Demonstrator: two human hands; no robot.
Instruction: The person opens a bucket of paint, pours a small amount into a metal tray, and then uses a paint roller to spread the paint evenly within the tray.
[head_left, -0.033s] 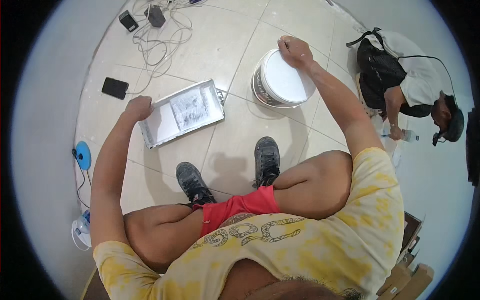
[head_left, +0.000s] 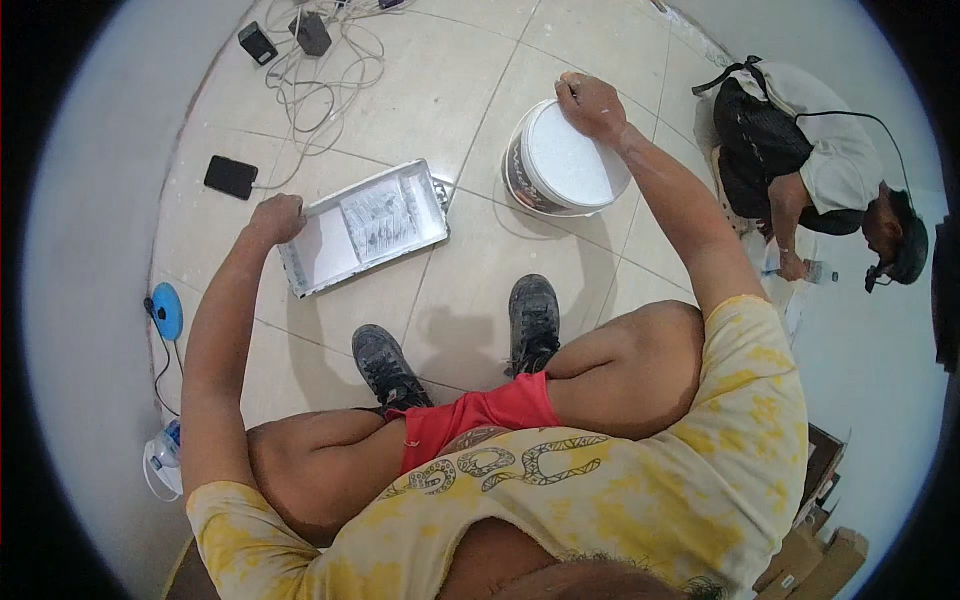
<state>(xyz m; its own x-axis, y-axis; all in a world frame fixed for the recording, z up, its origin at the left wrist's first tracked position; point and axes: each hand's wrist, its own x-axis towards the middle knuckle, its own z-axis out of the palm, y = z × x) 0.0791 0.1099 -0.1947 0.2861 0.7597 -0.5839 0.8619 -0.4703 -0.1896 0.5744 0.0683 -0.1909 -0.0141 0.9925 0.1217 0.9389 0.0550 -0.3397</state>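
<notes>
My left hand [head_left: 277, 218] is closed on the short left edge of a paint tray [head_left: 318, 275], which lies at a slant on the tiles. White paint coats the tray, with a streaky ribbed patch in its middle. To the right stands a white paint bucket [head_left: 522, 165] with dark print on its side and a flat white top; whether that is a lid or paint I cannot tell. Curled over the bucket's far rim is my right hand [head_left: 592, 105], its fingertips partly hidden. My two dark shoes [head_left: 535, 315] are planted nearer than both.
A black phone [head_left: 231, 177] on a cable lies beyond my left hand. Tangled white cables [head_left: 330, 95] and black adapters [head_left: 311, 34] lie at the far left. At right, another person [head_left: 800, 150] crouches by the wall, holding a clear bottle [head_left: 822, 272]. Cardboard [head_left: 830, 565] sits lower right.
</notes>
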